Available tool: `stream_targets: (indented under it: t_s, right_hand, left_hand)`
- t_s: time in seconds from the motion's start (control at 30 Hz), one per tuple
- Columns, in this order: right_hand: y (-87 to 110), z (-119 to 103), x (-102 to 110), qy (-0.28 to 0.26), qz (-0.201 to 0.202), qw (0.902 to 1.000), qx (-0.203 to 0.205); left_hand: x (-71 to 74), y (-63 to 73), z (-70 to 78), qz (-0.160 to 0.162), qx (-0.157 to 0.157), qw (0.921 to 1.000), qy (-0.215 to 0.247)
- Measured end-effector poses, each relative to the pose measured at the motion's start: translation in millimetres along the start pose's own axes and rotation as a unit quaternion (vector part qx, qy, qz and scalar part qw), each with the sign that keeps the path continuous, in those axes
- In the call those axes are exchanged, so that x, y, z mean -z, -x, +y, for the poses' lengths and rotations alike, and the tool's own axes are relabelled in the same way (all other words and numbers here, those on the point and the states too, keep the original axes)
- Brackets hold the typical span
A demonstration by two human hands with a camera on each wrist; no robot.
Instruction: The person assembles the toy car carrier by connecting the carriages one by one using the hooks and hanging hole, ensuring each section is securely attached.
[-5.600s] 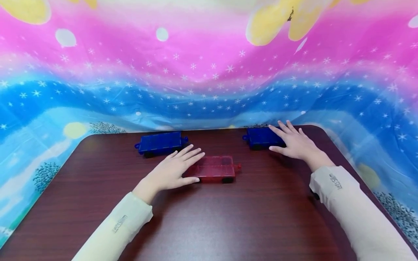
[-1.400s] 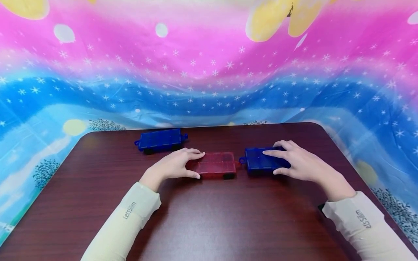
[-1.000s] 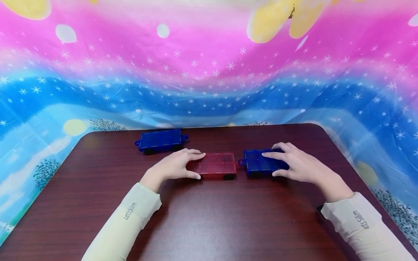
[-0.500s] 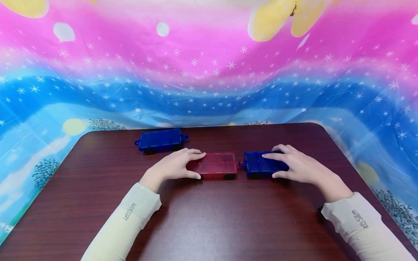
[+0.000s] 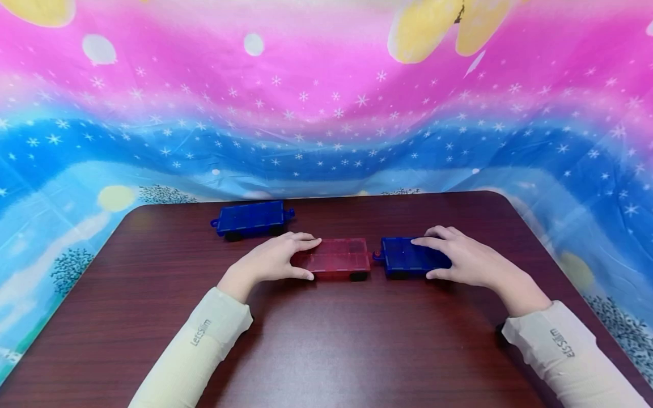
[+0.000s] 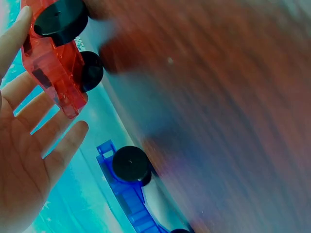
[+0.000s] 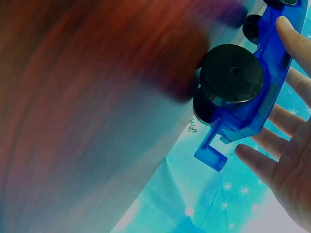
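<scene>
In the head view, a see-through red toy wagon [image 5: 339,258] with black wheels stands mid-table. My left hand [image 5: 270,256] holds its left end, thumb on the near side and fingers on the far side. To its right stands a blue toy wagon [image 5: 400,258], its right end held the same way by my right hand [image 5: 469,258]. Between the two wagons, the red hitch peg shows inside the blue hitch ring [image 5: 378,255]. The wrist views show the thumb and fingers either side of the red body [image 6: 51,70] and blue body [image 7: 274,60].
A second blue wagon [image 5: 251,218] stands apart near the table's back edge, behind my left hand. The dark wood table [image 5: 326,340] has rounded far corners. A printed pink and blue cloth [image 5: 326,113] hangs right behind it.
My right hand brought its blue wagon forward from the back edge to the red one. Over the last second the blue ring came down round the red peg. My left hand stays on the red wagon.
</scene>
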State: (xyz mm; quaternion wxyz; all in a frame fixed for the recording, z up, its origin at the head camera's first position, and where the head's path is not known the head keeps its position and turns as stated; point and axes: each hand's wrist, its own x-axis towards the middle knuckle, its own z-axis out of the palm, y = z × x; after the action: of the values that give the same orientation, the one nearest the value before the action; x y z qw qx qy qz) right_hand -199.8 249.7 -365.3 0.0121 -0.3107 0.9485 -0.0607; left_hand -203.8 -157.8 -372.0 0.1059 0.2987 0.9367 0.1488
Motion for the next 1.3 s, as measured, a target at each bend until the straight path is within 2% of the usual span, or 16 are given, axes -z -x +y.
stream_targets:
  t_s: [0.4,0.6,0.73,0.97,1.17,1.3]
  right_hand:
    - [-3.2,-10,6,-0.016,0.008,0.9998,0.013]
    - [-13.1,-19,8,-0.036,0.013,0.9991,0.017]
    - [-22.5,-26,7,-0.046,0.013,0.9987,0.016]
    - [-40.5,-38,5,-0.063,0.008,0.9979,0.013]
    - [-56.6,-51,5,-0.092,-0.004,0.9957,0.014]
    - [-65.7,-58,3,-0.106,-0.017,0.9941,0.013]
  left_hand:
    - [1.2,0.0,4.3,-0.012,-0.001,0.9999,-0.009]
    - [6.1,9.7,5.5,-0.003,-0.001,1.0,-0.001]
    - [11.7,20.7,0.9,0.011,0.002,0.9999,0.001]
    - [25.5,43.4,-22.6,0.051,0.008,0.9986,-0.002]
    - [43.4,62.4,-56.5,0.066,0.051,0.9965,-0.006]
    - [55.2,68.0,-75.5,0.074,0.066,0.9951,0.002]
